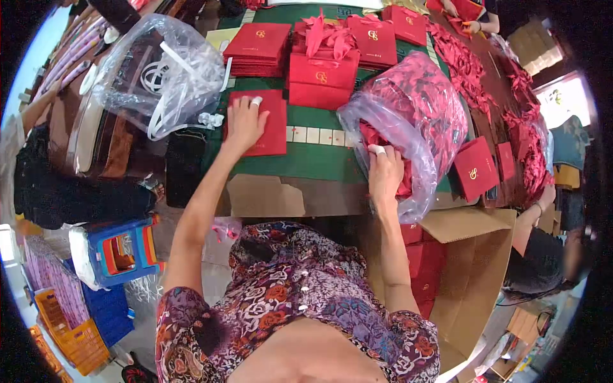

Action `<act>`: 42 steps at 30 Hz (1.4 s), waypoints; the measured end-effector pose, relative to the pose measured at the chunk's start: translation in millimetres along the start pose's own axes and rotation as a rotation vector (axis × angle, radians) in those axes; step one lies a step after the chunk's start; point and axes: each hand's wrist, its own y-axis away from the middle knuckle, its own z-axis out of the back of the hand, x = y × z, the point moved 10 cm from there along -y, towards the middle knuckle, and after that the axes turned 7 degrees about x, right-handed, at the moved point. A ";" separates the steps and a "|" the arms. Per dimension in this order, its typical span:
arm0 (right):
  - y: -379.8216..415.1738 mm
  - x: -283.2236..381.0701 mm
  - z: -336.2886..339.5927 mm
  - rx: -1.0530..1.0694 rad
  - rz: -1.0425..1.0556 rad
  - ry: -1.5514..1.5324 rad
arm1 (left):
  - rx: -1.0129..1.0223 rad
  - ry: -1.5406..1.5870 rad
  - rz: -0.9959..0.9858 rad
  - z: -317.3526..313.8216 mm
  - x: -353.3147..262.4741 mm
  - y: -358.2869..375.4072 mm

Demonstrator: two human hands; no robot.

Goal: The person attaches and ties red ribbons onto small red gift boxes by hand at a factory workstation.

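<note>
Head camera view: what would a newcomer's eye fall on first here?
Probably the bulging clear plastic bag of red ribbon-like strips, right of centre on the table, with the right hand at its open mouth. Next, the red paper bag with gold lettering, standing at the centre beyond the hands, and the flat red piece under the left hand. The flowery clothing fills the lower middle.

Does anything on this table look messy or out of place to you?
The white straps at the crumpled clear plastic bag on the left look messy, looping loosely beside the neat stack of red bags. Red ribbons also lie strewn along the table's right side.
</note>
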 end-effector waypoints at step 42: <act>-50.9 5.3 -8.1 0.015 -0.105 -0.056 | 0.302 0.920 0.370 0.1 -62.3 99.0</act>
